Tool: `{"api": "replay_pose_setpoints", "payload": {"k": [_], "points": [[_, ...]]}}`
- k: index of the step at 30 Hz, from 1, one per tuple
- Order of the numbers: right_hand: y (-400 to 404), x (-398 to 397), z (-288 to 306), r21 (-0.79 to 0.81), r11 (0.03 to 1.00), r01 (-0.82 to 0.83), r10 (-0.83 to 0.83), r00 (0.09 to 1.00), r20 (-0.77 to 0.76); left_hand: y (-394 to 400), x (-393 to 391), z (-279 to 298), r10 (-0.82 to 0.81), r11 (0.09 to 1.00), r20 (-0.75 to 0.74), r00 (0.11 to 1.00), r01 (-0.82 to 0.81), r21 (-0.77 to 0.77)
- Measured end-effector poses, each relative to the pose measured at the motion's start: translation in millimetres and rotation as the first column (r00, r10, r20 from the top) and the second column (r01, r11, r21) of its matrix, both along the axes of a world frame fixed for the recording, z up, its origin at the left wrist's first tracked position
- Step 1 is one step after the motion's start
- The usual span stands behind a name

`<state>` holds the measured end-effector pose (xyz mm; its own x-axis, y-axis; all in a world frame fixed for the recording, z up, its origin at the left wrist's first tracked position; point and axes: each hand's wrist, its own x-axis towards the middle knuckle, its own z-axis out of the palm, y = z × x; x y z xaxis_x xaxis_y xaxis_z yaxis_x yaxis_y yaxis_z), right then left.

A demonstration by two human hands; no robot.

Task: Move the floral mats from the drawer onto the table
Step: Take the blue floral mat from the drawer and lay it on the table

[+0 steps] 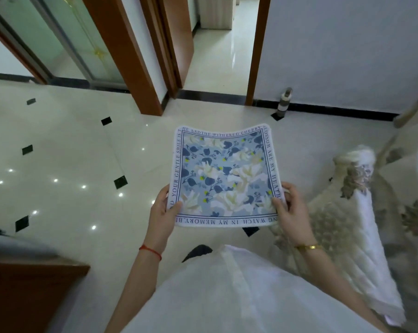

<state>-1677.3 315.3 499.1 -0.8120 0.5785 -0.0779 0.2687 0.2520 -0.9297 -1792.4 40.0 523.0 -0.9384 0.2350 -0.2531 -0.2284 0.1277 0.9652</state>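
Now left hand (163,210) and right hand (290,207) grip floral mat (223,176) above floor.

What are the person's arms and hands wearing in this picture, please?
Both forearms are bare, with no sleeves showing. The left hand has a thin red string bracelet at its wrist. The right hand has a gold bangle at its wrist. No rings or gloves are visible.
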Motion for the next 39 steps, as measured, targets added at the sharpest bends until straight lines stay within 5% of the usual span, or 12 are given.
{"api": "replay_pose_setpoints", "payload": {"k": [13, 22, 39], "points": [[147, -200, -35, -0.029, 0.969, 0.246, -0.244, 0.968, 0.062, 189, -263, -22, -0.236, 0.971, 0.029, 0.971, 0.236, -0.020], [272, -319, -13, -0.028, 0.836, 0.548, -0.548, 0.836, 0.004, 386, -450, 8, -0.543, 0.840, -0.026, 0.839, 0.543, -0.011], [580, -348, 10, 0.077, 0.479, 0.874, -0.874, 0.484, -0.053, 821, -524, 7, -0.831, 0.556, 0.024, 0.556, 0.829, 0.052]]}}
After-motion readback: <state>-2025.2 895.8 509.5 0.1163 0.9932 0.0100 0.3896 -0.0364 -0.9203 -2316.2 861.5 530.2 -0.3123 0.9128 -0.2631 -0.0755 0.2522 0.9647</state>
